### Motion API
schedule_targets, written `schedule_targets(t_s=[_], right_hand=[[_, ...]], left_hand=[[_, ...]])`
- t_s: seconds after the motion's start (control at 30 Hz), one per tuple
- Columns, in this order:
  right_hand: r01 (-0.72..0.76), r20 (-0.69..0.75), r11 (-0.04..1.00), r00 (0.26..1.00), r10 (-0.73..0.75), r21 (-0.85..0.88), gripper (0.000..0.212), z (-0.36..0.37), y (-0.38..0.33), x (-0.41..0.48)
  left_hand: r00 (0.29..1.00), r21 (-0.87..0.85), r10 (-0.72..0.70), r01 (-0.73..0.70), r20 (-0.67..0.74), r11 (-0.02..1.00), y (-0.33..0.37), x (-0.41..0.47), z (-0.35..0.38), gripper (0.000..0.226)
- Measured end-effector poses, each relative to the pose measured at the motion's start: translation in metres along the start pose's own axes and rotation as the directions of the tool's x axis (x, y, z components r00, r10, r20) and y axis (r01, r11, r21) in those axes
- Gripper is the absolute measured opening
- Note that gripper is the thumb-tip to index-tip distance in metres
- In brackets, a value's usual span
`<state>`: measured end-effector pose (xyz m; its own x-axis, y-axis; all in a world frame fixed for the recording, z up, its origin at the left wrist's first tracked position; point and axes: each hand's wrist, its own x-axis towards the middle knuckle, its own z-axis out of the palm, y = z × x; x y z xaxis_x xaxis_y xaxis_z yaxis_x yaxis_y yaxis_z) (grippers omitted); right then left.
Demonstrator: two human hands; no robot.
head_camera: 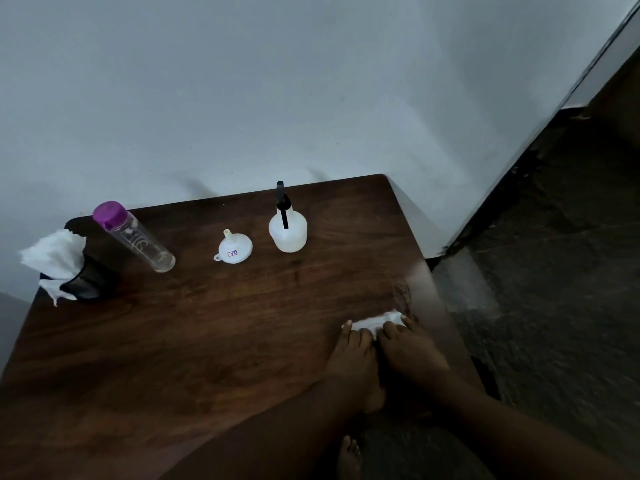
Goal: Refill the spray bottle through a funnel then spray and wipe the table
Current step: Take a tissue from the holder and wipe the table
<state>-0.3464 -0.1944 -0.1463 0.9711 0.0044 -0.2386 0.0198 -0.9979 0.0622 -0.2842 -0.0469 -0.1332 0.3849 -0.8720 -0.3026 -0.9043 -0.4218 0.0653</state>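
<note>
Tissue holder (86, 282): far left, white tissues sticking out.
Water bottle (135, 237): back left, purple cap on.
Funnel (235, 245): upturned on the table (207, 341).
Spray bottle (287, 230): upright at the back, well apart from both hands.
Left hand (353, 358): fingers nearly flat, pressing the tissue wad (375, 320) down.
Right hand (412, 351): just beside, same flat press, near the right edge.
Wiping: keep pressure even, overlap strokes, refold once soaked.

Table (207, 341) was dark wood, smooth, low sheen, grain visible. Tissue (375, 320) under left hand (353, 358) and right hand (412, 351) was white paper, crumpled, matt. Beyond the hands: spray bottle (287, 233) in translucent matt white plastic with a black plastic head, funnel (235, 249) in smooth white plastic. Far left of the left hand: clear glossy bottle (145, 244), purple plastic cap.
</note>
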Motion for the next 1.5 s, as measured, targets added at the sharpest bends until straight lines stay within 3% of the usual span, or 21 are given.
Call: schedule_targets(t_s=[0.07, 0.17, 0.3, 0.53, 0.83, 0.93, 1.07, 1.17, 1.37, 1.5], right_hand=[[0.004, -0.048, 0.999, 0.999, -0.007, -0.051, 0.038, -0.003, -0.012, -0.004], [-0.017, 0.015, 0.994, 1.0, 0.018, -0.111, 0.029, -0.008, -0.034, -0.01], [-0.012, 0.132, 0.994, 0.991, 0.026, -0.109, 0.036, -0.007, -0.072, -0.009], [-0.045, 0.118, 0.996, 0.992, 0.055, -0.08, 0.029, -0.007, -0.143, 0.003], [0.033, 0.113, 0.996, 0.993, -0.024, -0.078, 0.033, -0.018, -0.23, 0.037], [0.084, 0.132, 0.993, 0.989, -0.072, -0.086, 0.042, -0.028, -0.259, 0.054], [0.164, 0.016, 0.979, 0.986, -0.163, -0.12, 0.033, -0.041, -0.297, 0.076], [0.222, -0.01, 0.972, 0.975, -0.223, -0.076, 0.038, -0.038, -0.321, 0.097], [0.296, 0.12, 0.952, 0.951, -0.285, -0.081, 0.055, -0.054, -0.379, 0.139], [0.384, 0.127, 0.912, 0.921, -0.367, -0.145, 0.049, -0.064, -0.413, 0.163]], left_hand=[[0.998, 0.053, 0.064, -0.063, -0.002, 0.997, -0.011, -0.007, 0.004, 0.093], [0.986, 0.106, 0.163, -0.164, 0.023, 0.981, -0.028, -0.021, 0.003, 0.087], [0.965, 0.136, 0.262, -0.259, -0.005, 0.956, -0.054, -0.044, 0.007, 0.08], [0.94, 0.113, 0.34, -0.34, 0.021, 0.934, -0.103, -0.086, 0.015, 0.074], [0.924, 0.172, 0.37, -0.382, 0.1, 0.908, -0.178, -0.151, 0.037, 0.056], [0.939, 0.128, 0.327, -0.339, 0.11, 0.932, -0.204, -0.174, 0.043, 0.064], [0.943, 0.131, 0.329, -0.333, 0.049, 0.934, -0.239, -0.206, 0.057, 0.072], [0.963, 0.139, 0.267, -0.27, 0.041, 0.953, -0.264, -0.228, 0.061, 0.063], [0.993, 0.082, 0.107, -0.102, -0.055, 0.991, -0.31, -0.278, 0.078, 0.076], [0.999, 0.008, -0.026, 0.027, -0.03, 1.0, -0.332, -0.316, 0.082, 0.073]])
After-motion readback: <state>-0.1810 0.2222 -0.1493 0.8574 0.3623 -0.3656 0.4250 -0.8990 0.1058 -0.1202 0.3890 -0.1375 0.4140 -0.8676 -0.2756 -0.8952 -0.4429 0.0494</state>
